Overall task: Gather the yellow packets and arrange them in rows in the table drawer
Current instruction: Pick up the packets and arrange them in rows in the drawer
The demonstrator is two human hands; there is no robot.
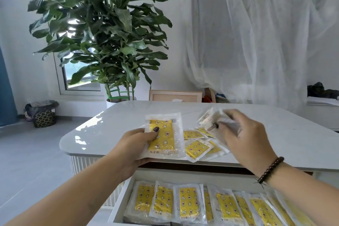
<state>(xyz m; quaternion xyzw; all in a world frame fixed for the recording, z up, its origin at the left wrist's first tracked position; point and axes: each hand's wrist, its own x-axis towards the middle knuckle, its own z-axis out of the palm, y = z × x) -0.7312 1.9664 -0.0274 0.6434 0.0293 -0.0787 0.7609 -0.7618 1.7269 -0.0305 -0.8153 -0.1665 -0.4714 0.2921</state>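
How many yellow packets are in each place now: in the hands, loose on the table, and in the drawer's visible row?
Held in left hand: 1 packet
Held in right hand: 1 packet, blurred
Loose on table: about 4
Drawer row: about 8 visible
Total: about 14

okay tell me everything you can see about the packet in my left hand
The packet in your left hand is a flat clear-plastic pouch with white sealed edges and a yellow insert printed with small stars and moons. A strip of small print runs along its near end; I cannot read it. It is held upright and facing you, above the near edge of the white table. Your left hand pinches its left edge, thumb on the yellow front. It looks sealed and slightly crinkled.
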